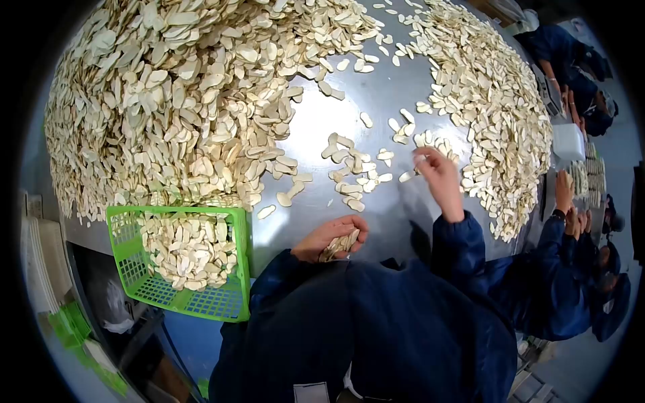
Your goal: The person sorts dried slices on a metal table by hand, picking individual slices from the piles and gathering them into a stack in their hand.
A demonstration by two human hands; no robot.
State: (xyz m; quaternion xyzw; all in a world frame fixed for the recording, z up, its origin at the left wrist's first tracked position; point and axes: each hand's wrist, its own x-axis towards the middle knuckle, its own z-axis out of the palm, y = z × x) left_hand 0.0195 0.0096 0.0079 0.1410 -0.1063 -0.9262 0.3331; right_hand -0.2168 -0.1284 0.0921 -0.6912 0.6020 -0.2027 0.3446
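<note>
A green basket (242,269) of pale slices stands tilted at the worktop's (396,221) edge, beside a large heap (168,101). The left hand (334,236) curls its grip round a handful of slices (340,246), below scattered pieces (353,164). The right hand (440,176) hovers by another heap (500,121), fingers bent, though whether its grip holds a slice I cannot tell.

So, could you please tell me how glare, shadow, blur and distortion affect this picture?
Head view: glare whitens the metal table beside the pale slices; shadows fall near the right hand, whose fingertips look slightly blurred; the same head view bows at its edges, with black corners.
</note>
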